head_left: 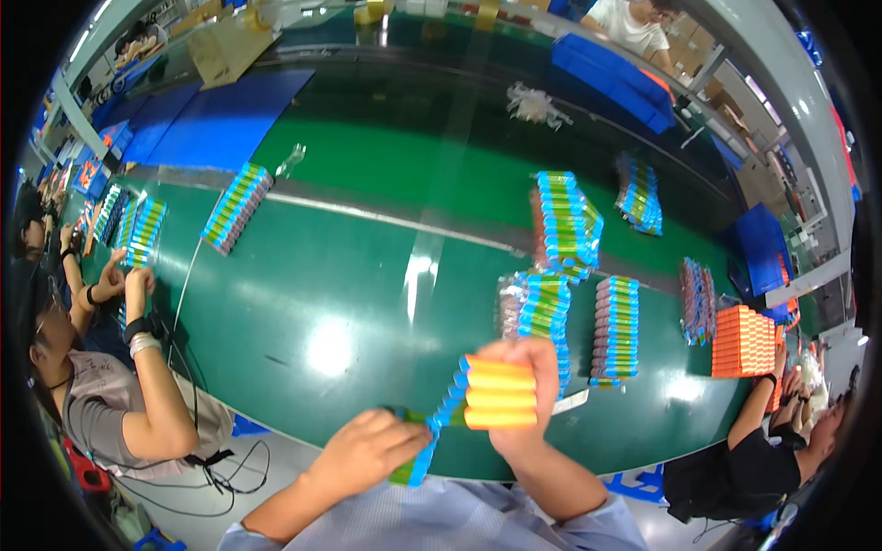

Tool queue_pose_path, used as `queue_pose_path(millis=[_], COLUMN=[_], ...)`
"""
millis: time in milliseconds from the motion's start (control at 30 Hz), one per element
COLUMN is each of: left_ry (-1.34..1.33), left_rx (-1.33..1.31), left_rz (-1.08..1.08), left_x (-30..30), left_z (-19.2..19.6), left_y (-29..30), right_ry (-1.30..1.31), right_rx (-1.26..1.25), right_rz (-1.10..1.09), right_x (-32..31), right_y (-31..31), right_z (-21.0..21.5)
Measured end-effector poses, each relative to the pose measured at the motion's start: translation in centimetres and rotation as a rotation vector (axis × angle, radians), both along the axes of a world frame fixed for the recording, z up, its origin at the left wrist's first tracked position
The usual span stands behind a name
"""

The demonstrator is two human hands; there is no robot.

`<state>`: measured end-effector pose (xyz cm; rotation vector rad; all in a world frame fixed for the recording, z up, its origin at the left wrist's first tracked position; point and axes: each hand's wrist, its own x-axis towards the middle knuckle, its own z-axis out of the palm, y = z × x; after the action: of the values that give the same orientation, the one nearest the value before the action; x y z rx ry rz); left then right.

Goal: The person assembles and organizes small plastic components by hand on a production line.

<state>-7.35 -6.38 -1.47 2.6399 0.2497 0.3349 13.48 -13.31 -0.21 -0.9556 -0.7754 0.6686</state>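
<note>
Several orange tubes (501,400), right hand (544,375) — blue-green bundles (546,310) in plastic (510,303)

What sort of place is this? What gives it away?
Probably a factory packing or assembly line: a long green work surface, similar blue-green packs spread along it, and co-workers along its sides.

right hand (546,378) partly hidden behind orange tubes (501,395), far-right person (629,26) and near shirt (432,522) cut off by the edges, far pale clump (537,105) too small to tell
</note>
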Motion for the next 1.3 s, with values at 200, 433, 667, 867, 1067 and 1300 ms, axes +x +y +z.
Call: queue_pose_path(millis=[200, 433, 667, 867, 1067, 1300], left_ry=[-0.117, -0.129, -0.127, -0.137, -0.113, 0.072], left_rx=[0.007, -0.019, 0.005, -0.027, -0.02, -0.08], left_rz=[0.097, 0.13, 0.141, 0.167, 0.181, 0.236], left_x=[-1.1, -0.8, -0.9, 0.3, 0.2, -0.8], left_z=[-2.0, -1.6, -1.6, -1.0, -0.9, -1.1], left_y=[0.3, -0.1, -0.2, -0.3, -0.1, -0.5], right_ry=[0.074, -0.06, -0.086, -0.169, -0.265, -0.514], right_rx=[-0.087, -0.091, -0.099, -0.147, -0.187, -0.28], right_rz=[0.027, -0.05, -0.101, -0.165, -0.157, 0.191], right_x=[-1.7, -4.2, -4.9, -4.9, -5.3, -3.0], right_y=[3.6, 2.7, 2.6, 2.9, 2.6, 1.4], right_z=[-2.0, -5.8, -8.0, -7.9, -7.5, -2.4])
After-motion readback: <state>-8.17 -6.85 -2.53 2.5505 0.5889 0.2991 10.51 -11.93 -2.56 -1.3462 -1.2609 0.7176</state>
